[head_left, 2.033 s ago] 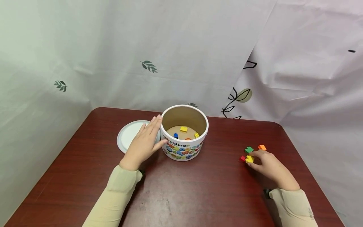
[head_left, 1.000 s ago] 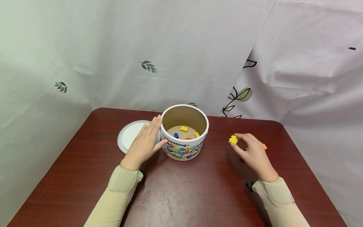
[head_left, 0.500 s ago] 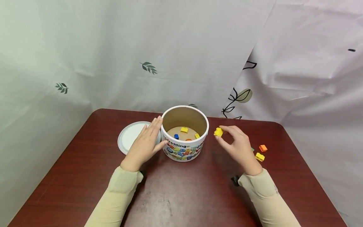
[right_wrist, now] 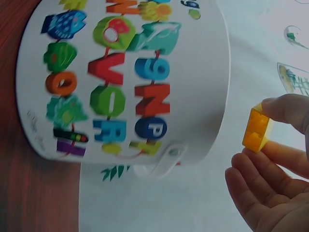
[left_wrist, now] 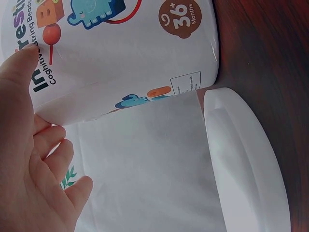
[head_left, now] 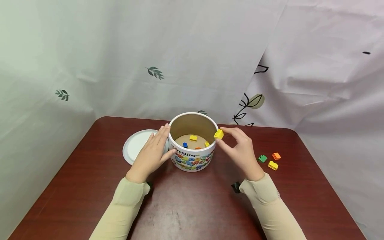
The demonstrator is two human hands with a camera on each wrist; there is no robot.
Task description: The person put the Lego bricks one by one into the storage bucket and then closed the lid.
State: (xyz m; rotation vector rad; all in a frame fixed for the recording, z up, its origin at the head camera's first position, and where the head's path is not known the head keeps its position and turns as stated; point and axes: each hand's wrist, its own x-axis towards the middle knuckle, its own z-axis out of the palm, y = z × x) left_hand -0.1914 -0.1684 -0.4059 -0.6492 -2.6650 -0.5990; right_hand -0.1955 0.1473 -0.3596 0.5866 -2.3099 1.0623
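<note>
Seemingly outstretched left hand (head_left: 150,156), right (head_left: 241,151) pinching brick (head_left: 219,134)

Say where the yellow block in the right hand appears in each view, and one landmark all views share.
Head: the yellow block, pinched by the right hand, is slightly right of centre, near the right rim of the white tub.
Left wrist: not in the picture.
Right wrist: yellow block at right, just below mid-height.
Shared: the white tub.

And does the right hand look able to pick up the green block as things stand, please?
Probably not just now: the right hand pinches a yellow block, though the way to the green block looks free.
</note>
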